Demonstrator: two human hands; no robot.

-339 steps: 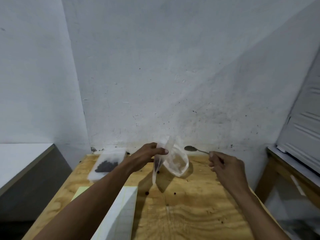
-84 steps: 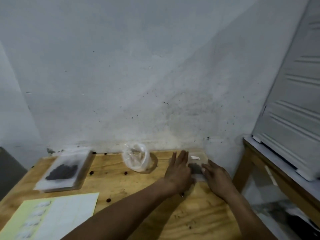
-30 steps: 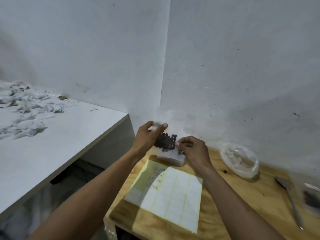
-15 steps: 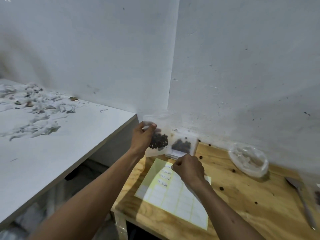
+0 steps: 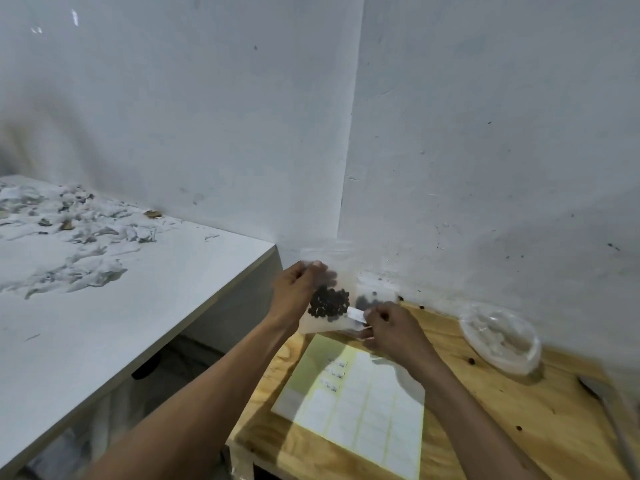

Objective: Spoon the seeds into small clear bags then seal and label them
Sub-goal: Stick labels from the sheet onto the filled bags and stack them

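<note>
My left hand (image 5: 294, 292) holds up a small clear bag (image 5: 327, 303) with a clump of dark seeds in it, above the far left corner of the wooden table (image 5: 502, 403). My right hand (image 5: 389, 323) pinches a small white label (image 5: 356, 314) against the bag's lower right edge. Behind it more clear bags with dark seeds (image 5: 372, 296) lie by the wall. A label sheet (image 5: 356, 407) lies flat on the table under my right forearm, with a few labels written on. A metal spoon (image 5: 613, 420) lies at the right edge.
A crumpled clear plastic bag (image 5: 502, 341) sits at the back right by the wall. Loose dark seeds (image 5: 471, 360) dot the tabletop. A white bench (image 5: 104, 306) strewn with paper scraps stands to the left, with a gap between it and the table.
My right hand has come up off the label sheet with a white label and now presses it at the bag's edge. My left hand keeps the seed bag raised.
</note>
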